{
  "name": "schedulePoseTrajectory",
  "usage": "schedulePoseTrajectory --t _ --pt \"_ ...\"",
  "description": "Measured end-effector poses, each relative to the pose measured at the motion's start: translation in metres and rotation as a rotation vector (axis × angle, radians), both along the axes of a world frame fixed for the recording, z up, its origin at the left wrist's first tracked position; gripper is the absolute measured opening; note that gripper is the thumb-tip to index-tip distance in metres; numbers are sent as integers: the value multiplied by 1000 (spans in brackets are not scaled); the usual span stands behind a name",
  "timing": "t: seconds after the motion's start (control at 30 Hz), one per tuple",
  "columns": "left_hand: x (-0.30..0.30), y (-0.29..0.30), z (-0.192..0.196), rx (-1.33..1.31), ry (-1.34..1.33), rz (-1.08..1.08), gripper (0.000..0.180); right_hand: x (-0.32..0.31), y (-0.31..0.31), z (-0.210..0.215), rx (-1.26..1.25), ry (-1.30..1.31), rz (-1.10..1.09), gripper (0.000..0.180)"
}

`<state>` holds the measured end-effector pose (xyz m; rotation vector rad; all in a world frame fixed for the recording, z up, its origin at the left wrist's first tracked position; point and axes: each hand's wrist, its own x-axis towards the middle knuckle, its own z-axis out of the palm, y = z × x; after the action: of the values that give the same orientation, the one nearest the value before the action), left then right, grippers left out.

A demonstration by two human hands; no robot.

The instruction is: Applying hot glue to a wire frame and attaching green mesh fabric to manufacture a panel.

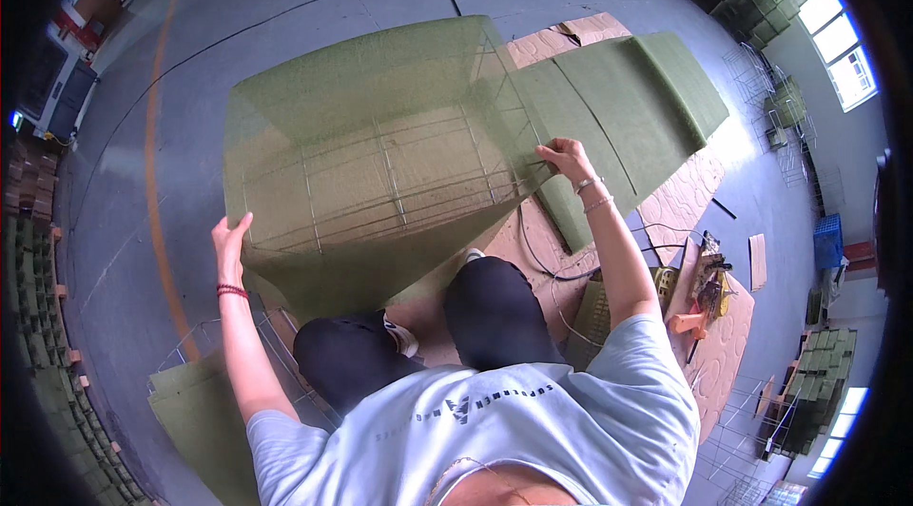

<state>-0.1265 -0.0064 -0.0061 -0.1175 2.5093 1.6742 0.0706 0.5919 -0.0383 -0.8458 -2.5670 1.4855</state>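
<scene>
In front of my knees stands a box-shaped wire frame (387, 173) wrapped in thin, see-through green fabric (352, 54). My left hand (230, 244) is closed on the fabric at the near left corner, thumb up along the edge. At the near right corner, my right hand (569, 162) pinches the fabric beside the frame's wire. Between both hands the cloth's near edge is stretched and hangs down toward my legs. Folded green fabric sheets (609, 111) lie on the floor just beyond my right hand.
Flattened cardboard (680, 187) covers the floor under the work. To my right are a green plastic basket (592, 321), a glue gun with an orange part (689, 323) and a black cable (533, 254). More wire frames and green fabric (195, 401) sit at my left. Stacked green boxes (818, 378) line the right side.
</scene>
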Motion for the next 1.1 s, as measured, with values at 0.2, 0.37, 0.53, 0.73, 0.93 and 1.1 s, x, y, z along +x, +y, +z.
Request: schedulePoseTrajectory --t 0.2,0.37,0.53,0.73,0.93,1.1 --pt "17 -25 -23 200 -154 -41 47 13 -1 -17 -168 219 -135 24" --pt "27 -26 -23 341 -171 51 43 9 -13 -21 -139 333 -148 24" --pt "35 -26 -31 389 -116 60 40 13 -20 -12 -181 216 -161 23" --pt "53 -9 -14 366 -45 106 33 22 -14 -25 -304 311 -216 21" --pt "45 -12 -33 323 26 26 40 47 -42 8 -536 91 -174 22" --pt "56 -30 -17 246 -60 14 37 34 -38 -4 -274 65 -32 30"
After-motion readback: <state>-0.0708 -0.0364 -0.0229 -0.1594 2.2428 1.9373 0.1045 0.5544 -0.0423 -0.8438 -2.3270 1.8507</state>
